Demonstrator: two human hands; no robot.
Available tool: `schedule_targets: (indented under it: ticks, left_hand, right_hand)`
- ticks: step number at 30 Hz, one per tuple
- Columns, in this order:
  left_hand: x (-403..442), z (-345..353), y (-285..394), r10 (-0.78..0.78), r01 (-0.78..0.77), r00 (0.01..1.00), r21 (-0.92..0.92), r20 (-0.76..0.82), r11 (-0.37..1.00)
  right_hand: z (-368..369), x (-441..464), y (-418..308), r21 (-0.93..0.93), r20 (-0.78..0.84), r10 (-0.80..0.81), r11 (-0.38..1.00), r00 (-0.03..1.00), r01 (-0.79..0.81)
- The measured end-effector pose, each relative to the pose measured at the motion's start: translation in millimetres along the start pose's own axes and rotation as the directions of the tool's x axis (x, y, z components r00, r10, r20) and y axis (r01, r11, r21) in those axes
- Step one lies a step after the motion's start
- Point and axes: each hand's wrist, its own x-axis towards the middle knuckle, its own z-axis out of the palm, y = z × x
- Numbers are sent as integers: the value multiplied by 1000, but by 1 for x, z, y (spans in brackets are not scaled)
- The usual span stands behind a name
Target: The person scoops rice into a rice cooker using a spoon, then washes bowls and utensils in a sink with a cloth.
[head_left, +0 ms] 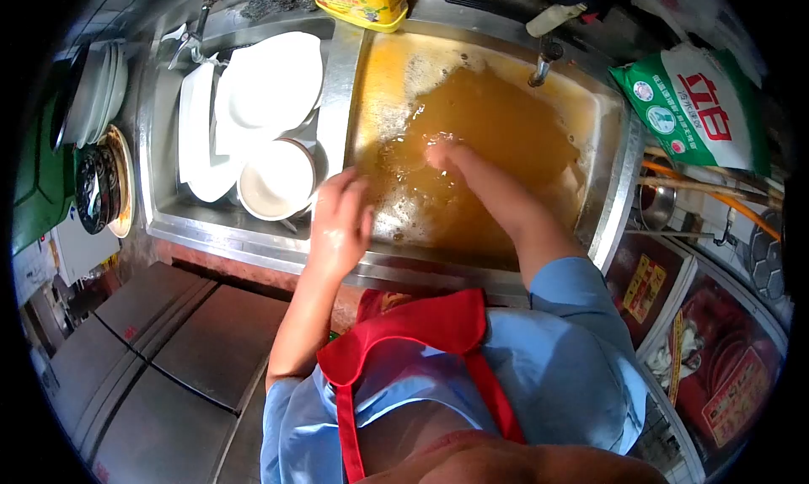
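Note:
My right hand reaches into the brown, soapy water of the right-hand sink basin. Its fingers are under the surface, so what they hold or touch is hidden. Over the steel divider, near the basin's front, is my left hand, wet and loosely bent, thumb apart from the fingers, with nothing seen in it. Just left of it, a white bowl with a brown rim sits in the left basin. White dishes are piled behind that bowl.
A yellow tub stands behind the divider. Taps rise at the back edge. A green and white detergent bag lies at the right. Stacked plates stand at the far left, above metal cabinet tops.

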Motion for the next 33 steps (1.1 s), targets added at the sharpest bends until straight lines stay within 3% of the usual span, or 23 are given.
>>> schedule_targets:
  ticks: [1, 3, 5, 7, 8, 9, 11, 12, 13, 14, 17, 19, 21, 23, 25, 28, 30, 31, 33]
  left_hand:
    - [1, 16, -2, 39, -37, 998, -39, 56, 999]
    - [0, 48, -7, -14, 13, 974, 7, 228, 1000]
    - [-1, 77, -12, -97, 68, 926, 93, 366, 993]
    - [-2, 106, -27, -232, 143, 853, 218, 468, 966]
    - [0, 118, -33, -335, 214, 777, 276, 533, 937]
    - [4, 131, -42, -431, 275, 687, 340, 585, 899]
    - [13, 170, -83, -366, -80, 390, 426, 845, 901]
    - [14, 181, -93, -356, -261, 197, 399, 913, 879]
    - [8, 179, -89, -365, -119, 355, 429, 861, 896]
    - [5, 184, -91, -373, -24, 410, 418, 833, 908]
    - [-1, 219, -108, -412, 179, 378, 372, 829, 911]
    - [-7, 248, -118, -430, 294, 321, 342, 844, 892]
    - [-18, 278, -126, -431, 398, 250, 314, 867, 862]
    - [-31, 304, -135, -412, 519, 167, 276, 896, 809]
    - [-41, 321, -139, -379, 666, 49, 252, 924, 702]
    - [-30, 285, -88, -391, 828, -149, 331, 908, 453]
    - [-2, 244, -43, -278, 536, 74, 197, 958, 821]
    - [8, 232, -26, -187, 331, 164, 124, 969, 935]
    - [16, 228, -3, -67, 135, 260, 32, 963, 990]
  right_hand:
    - [-6, -5, 11, -129, 29, 30, 991, 999, -26]
    - [13, -18, 57, 254, -307, 91, 967, 947, -10]
    - [18, -50, 85, 675, -294, 338, 735, 894, -57]
    - [12, -64, 102, 335, -301, 329, 915, 895, -223]
    - [11, -70, 112, 141, -301, 325, 945, 896, -295]
    - [27, -64, 132, 258, -432, 401, 913, 808, -315]
    - [80, -41, 174, 484, -614, 557, 825, 559, -290]
    - [92, -49, 183, 543, -577, 616, 780, 536, -312]
    - [103, -59, 183, 582, -522, 659, 739, 541, -339]
    - [113, -70, 182, 592, -458, 677, 716, 576, -371]
    - [137, -98, 170, 553, -291, 643, 717, 708, -424]
    - [151, -111, 165, 473, -197, 523, 791, 829, -387]
    - [164, -118, 170, 346, -96, 240, 918, 966, -194]
    - [154, -141, 156, 221, -99, 83, 973, 992, -60]
    - [100, -200, 102, 72, -231, 50, 997, 972, -34]
    - [103, -231, 110, -210, -443, -111, 978, 890, 17]
    - [111, -228, 121, -117, -388, 35, 989, 921, -86]
    - [111, -227, 126, -75, -358, 103, 988, 928, -138]
    - [92, -239, 124, 435, -175, 319, 874, 932, -218]
